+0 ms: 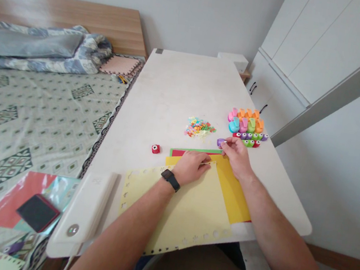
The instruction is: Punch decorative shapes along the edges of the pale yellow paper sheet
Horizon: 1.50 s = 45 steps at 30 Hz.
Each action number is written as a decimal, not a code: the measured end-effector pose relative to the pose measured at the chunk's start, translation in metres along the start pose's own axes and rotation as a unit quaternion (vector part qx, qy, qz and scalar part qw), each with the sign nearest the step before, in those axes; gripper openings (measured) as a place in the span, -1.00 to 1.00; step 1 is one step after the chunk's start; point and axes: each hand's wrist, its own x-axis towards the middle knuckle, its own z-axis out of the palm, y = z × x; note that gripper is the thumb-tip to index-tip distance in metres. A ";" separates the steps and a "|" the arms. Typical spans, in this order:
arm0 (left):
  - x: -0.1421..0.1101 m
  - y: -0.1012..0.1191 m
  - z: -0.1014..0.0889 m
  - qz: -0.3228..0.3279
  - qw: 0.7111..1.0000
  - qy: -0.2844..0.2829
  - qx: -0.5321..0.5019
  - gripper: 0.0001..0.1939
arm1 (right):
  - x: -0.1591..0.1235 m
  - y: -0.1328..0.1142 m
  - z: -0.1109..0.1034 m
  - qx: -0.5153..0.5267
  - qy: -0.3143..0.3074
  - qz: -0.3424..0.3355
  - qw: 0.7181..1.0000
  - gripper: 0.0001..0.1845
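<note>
From the head view, your right hand pinches a purple punch, your fingers hiding most of it. Your left hand rests flat, fingers released, on a pale yellow sheet, which partly covers darker yellow paper.

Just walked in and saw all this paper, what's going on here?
A person is working at a white table. Their left hand rests on a pale yellow punched sheet, which lies over yellow, red and green paper. Their right hand holds a small purple craft punch beside a row of similar punches. Colourful paper cut-outs lie heaped nearby.
</note>
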 end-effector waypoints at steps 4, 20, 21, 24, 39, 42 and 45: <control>-0.001 -0.001 0.000 -0.004 1.000 0.000 0.001 -0.85 | 0.001 0.001 -0.001 0.015 0.012 0.020 1.000 -0.64; -0.001 -0.002 0.000 -0.002 1.000 0.003 -0.011 -0.88 | -0.002 -0.004 0.001 0.050 0.012 0.024 0.998 -0.68; -0.001 -0.002 0.000 -0.001 1.000 0.003 -0.011 -0.88 | -0.002 -0.004 0.001 0.050 0.012 0.023 0.998 -0.67; -0.001 -0.002 0.000 -0.001 1.000 0.004 -0.013 -0.88 | -0.002 -0.004 0.002 0.048 0.009 0.023 0.999 -0.66; -0.001 -0.001 0.000 -0.007 1.000 0.005 -0.007 -0.87 | -0.001 -0.005 0.001 0.038 -0.001 0.006 0.999 -0.68; -0.001 -0.001 0.000 -0.002 1.000 0.007 -0.007 -0.89 | -0.001 -0.007 0.001 0.037 -0.004 0.000 0.999 -0.68; -0.001 -0.001 -0.001 -0.001 1.000 0.006 -0.005 -0.90 | -0.002 -0.008 0.002 0.042 -0.007 -0.006 0.999 -0.69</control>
